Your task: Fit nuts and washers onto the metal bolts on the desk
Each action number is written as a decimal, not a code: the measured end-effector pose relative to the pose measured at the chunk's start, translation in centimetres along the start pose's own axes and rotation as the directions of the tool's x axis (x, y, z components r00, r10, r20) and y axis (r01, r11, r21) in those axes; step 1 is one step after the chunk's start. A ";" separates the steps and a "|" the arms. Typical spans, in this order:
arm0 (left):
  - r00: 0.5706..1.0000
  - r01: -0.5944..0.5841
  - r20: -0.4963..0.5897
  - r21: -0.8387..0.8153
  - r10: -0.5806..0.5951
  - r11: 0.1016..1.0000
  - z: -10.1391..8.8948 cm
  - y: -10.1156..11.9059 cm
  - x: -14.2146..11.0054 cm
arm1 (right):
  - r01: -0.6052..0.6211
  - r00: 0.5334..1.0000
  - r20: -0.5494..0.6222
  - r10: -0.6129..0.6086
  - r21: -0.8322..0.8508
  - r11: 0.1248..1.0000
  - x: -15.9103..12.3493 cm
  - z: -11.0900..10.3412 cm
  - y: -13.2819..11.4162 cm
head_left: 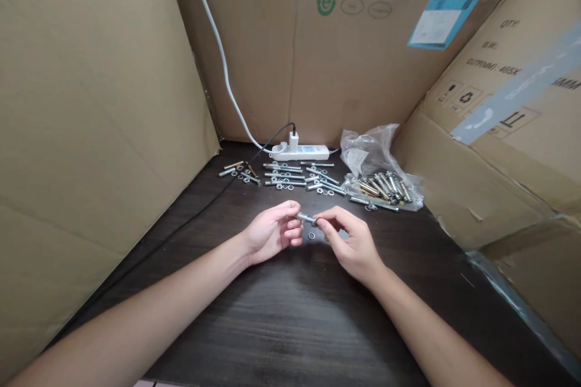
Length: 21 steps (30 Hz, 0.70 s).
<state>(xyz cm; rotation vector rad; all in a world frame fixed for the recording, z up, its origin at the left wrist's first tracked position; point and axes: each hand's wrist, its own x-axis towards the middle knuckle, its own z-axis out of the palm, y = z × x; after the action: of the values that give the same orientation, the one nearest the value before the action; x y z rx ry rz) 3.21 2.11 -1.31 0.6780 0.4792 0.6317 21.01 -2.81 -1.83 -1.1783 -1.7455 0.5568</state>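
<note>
A short metal bolt (305,217) is held between both hands just above the dark wooden table (290,314). My left hand (275,231) pinches its left end with fingers curled. My right hand (347,240) pinches the right end between thumb and forefinger. A small washer (311,236) lies on the table right below the bolt, between the two hands.
Several bolts, nuts and washers (290,178) lie spread behind the hands. A clear plastic bag of bolts (380,181) sits at the right. A white power strip (300,152) with a black cable stands at the back. Cardboard boxes (91,133) wall in the left, back and right.
</note>
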 end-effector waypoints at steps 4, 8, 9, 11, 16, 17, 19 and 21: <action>1.000 0.003 0.010 0.068 -0.003 0.998 0.4 -0.2 -0.1 | -0.072 0.997 0.017 0.071 0.102 0.992 0.0 0.1 0.1; 1.000 0.009 0.026 0.125 -0.012 0.992 0.5 -0.5 -0.2 | -0.096 0.995 0.032 0.092 0.167 0.981 -0.1 0.3 -0.1; 0.999 0.017 0.026 0.130 -0.020 0.991 0.5 -0.5 -0.2 | -0.093 0.996 0.029 0.090 0.181 0.979 -0.1 0.4 -0.2; 0.999 0.025 0.026 0.130 -0.028 0.991 0.5 -0.6 -0.3 | -0.077 0.997 0.000 0.078 0.204 0.976 -0.3 0.5 -0.2; 0.998 0.015 0.050 0.171 -0.023 0.985 0.8 -0.7 -0.5 | -0.040 0.996 -0.066 0.054 0.203 0.978 -0.4 0.5 -0.2; 0.999 0.011 0.047 0.202 -0.021 0.979 0.8 -0.8 -0.5 | -0.042 0.997 -0.057 0.055 0.202 0.978 -0.4 0.4 -0.3; 1.000 -0.004 0.031 0.285 -0.006 0.959 0.9 -1.0 -0.5 | -0.042 0.998 -0.039 0.051 0.191 0.981 -0.4 0.4 -0.4; 0.999 -0.035 0.018 0.368 0.031 0.929 0.9 -1.3 -0.5 | -0.035 0.999 -0.022 0.039 0.168 0.985 -0.4 0.3 -0.5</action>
<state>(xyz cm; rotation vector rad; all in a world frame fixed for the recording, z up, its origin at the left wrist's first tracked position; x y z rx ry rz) 3.89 0.63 -1.48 1.0483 0.5838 0.5736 20.54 -3.33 -1.76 -1.0968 -1.6246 0.6942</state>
